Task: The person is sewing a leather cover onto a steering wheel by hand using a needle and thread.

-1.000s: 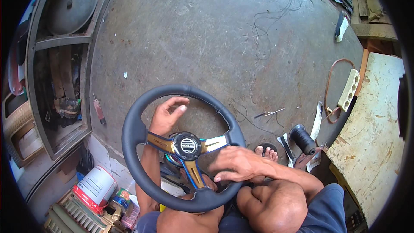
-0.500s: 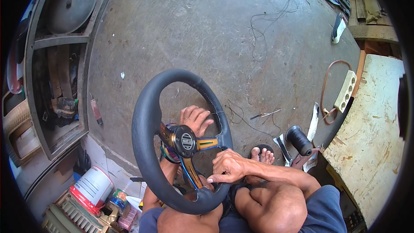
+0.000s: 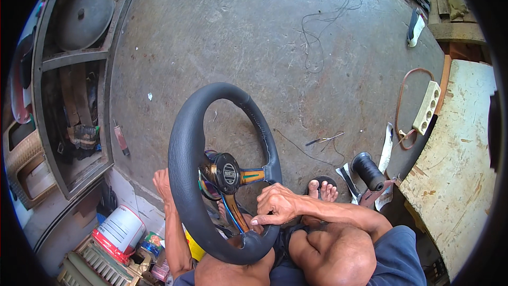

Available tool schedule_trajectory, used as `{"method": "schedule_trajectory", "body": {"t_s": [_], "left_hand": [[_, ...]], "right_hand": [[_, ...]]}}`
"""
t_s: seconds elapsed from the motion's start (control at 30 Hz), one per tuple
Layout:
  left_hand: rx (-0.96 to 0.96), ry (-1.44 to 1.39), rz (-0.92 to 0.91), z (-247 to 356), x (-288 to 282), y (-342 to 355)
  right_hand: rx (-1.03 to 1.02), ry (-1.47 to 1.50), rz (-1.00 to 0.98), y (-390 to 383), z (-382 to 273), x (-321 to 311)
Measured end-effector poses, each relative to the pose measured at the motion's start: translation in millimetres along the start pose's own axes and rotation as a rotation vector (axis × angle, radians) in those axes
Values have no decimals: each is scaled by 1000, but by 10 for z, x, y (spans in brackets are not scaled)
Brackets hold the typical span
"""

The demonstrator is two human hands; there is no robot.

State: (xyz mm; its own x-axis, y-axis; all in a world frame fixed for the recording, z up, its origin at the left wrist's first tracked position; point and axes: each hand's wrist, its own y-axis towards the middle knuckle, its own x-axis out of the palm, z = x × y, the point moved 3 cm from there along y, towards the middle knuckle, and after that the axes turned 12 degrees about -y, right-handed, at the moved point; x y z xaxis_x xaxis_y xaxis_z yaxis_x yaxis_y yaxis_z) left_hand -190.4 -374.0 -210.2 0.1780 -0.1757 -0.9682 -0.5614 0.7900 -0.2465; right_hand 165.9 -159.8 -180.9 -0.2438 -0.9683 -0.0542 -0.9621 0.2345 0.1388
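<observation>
A black leather-wrapped steering wheel [image 3: 185, 143] leans tilted over my lap, its shiny multicoloured spokes [image 3: 253, 175] meeting at a round black hub. A row of stitching runs along the inner edge of its upper right rim. My right hand [image 3: 277, 204] is closed round the lower right of the rim, thumb toward the lower spoke. Outside the wheel's left side is my left hand [image 3: 162, 185], its fingers curled together and partly cut off from sight by the rim. What it pinches, if anything, is too small to make out.
A spool of black thread [image 3: 367, 171] stands at right near my sandalled foot [image 3: 324, 189]. Loose dark thread [image 3: 312, 37] and a small pointed tool [image 3: 324, 140] lie on the concrete floor. A power strip [image 3: 426, 107] lies by the worn board; a white bucket [image 3: 120, 230] stands lower left.
My left hand has drawn back from inside the wheel's opening, leftward past the rim. The wheel has shifted slightly right at its top. My right hand keeps its grip.
</observation>
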Motion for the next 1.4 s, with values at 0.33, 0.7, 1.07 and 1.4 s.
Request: {"method": "schedule_trajectory", "body": {"t_s": [0.33,0.7,1.07,1.4], "left_hand": [[271,-962,-93,2676,362,458],[413,-968,-187,2022,178,466],[-526,-1786,50,2020,-327,250],[-226,-1920,136,2074,-1064,131]], "right_hand": [[49,-13,-19,-55,30,-57],[69,17,1,-56,38,-27],[227,-59,329,-55,47,-519],[608,-758,498,73,643,-851]]}}
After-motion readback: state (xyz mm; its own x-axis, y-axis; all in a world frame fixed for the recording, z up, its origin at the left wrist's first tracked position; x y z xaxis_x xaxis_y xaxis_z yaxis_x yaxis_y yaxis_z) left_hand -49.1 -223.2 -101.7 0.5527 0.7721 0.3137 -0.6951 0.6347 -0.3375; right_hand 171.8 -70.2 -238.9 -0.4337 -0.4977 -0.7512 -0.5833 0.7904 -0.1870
